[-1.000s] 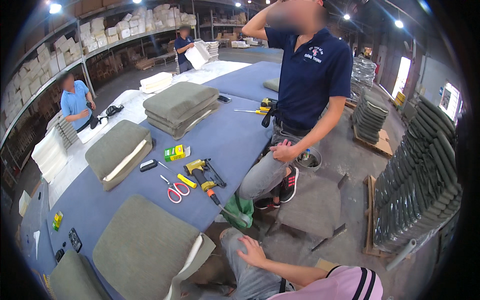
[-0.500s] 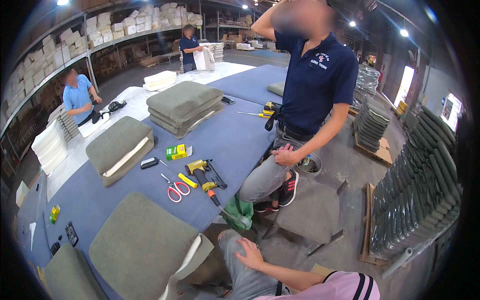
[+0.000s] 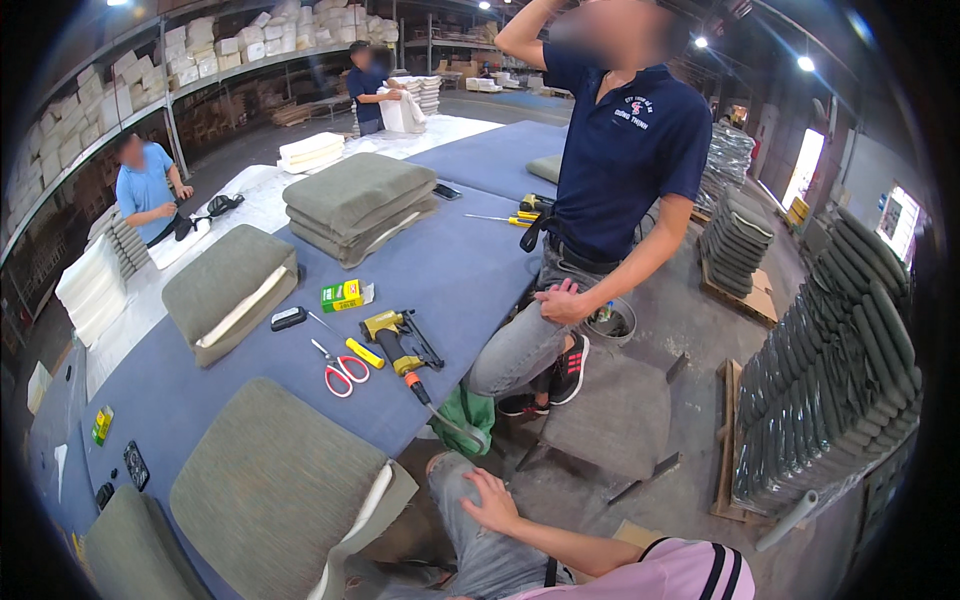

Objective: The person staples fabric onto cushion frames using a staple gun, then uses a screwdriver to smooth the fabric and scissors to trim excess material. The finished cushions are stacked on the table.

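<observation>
My right hand lies palm down on my right knee, over light grey-blue jeans. Its fingers are spread and nothing is in them. The left hand cannot be seen. Closest on the blue-covered table is a grey-green seat cushion, its fabric edge hanging loose along a white foam side. Beyond it lie red-handled scissors, a yellow-handled screwdriver, and a yellow and black staple gun with an air hose. Near these sit a green and yellow box and a small black object.
A person in a dark shirt sits at the table edge, one arm raised. Cushion stacks stand farther back. A grey upholstered seat is on the right. Wrapped cushions rise on a pallet. Two people work at the far side.
The whole view has shifted slightly, so things sit a little farther left and higher. My right hand stays resting on the knee, and the tools keep their places on the table.
</observation>
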Tool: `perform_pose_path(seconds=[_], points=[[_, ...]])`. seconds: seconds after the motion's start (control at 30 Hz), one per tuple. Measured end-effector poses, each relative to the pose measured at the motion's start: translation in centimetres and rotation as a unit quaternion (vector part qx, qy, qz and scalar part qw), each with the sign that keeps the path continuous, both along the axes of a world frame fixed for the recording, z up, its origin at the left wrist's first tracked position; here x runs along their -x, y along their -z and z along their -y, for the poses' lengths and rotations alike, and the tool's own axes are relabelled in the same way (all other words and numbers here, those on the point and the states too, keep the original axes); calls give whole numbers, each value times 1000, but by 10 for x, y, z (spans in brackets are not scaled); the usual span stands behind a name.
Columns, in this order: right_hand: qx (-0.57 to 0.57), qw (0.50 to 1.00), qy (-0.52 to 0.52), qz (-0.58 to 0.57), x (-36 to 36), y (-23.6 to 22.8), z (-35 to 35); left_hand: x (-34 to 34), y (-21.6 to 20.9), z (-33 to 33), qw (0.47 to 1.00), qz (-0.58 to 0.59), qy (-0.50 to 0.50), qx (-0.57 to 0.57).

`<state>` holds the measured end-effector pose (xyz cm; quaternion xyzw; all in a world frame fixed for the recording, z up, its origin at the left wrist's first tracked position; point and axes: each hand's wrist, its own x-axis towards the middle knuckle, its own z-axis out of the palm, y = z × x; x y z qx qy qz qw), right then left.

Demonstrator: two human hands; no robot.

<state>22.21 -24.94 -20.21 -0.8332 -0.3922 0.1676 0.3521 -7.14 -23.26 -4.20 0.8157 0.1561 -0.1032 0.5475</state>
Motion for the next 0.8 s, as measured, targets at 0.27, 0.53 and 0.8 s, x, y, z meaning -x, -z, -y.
perform_pose_path(seconds=[0.27,0.53,0.8], points=[[1,1000,2,5,-2,4,2,-4,11,-5,1000,-17,-2,-11],[3,1000,3,7,-1,1,1,-4,17,-8,1000,-26,-3,-15],[-5,1000,2,15,-2,4,3,-3,24,-8,999,-31,-3,-20]])
